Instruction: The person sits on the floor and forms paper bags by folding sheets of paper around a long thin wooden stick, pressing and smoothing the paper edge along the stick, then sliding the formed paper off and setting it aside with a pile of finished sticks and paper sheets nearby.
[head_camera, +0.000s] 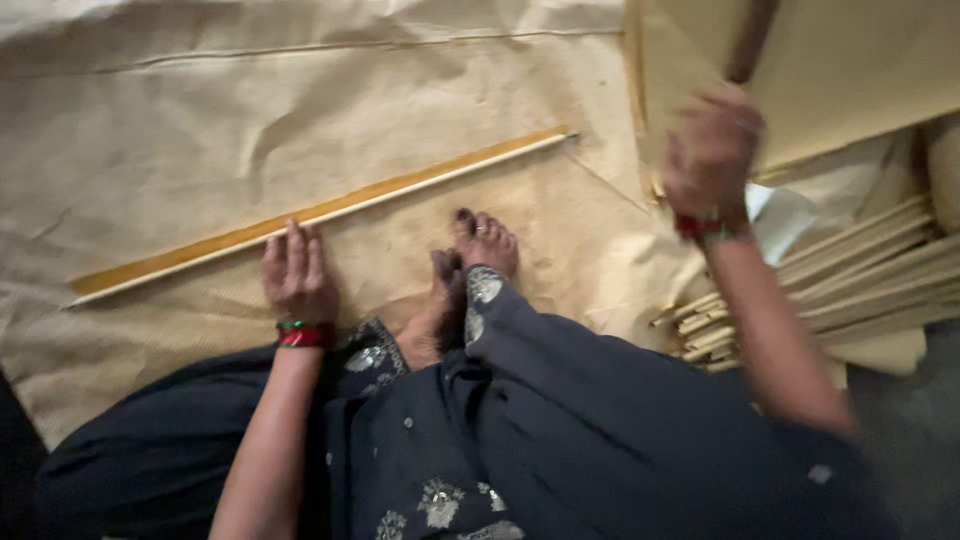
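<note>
Folded tan paper strip (320, 213), long, narrow and yellowish, lies slantwise on the large creased brown paper sheet (180, 130) spread over the floor. The left hand (296, 275) rests flat beside it, fingers (294, 245) held together and straight, their tips touching the strip's lower edge. The right hand (712, 150), blurred, is raised at the stack of tan paper sheets (850, 70); whether its fingers grip a sheet I cannot tell. A pile of similar folded paper strips (850, 290) lies under that arm. Bare feet (470, 270) rest on the sheet between the hands.
</note>
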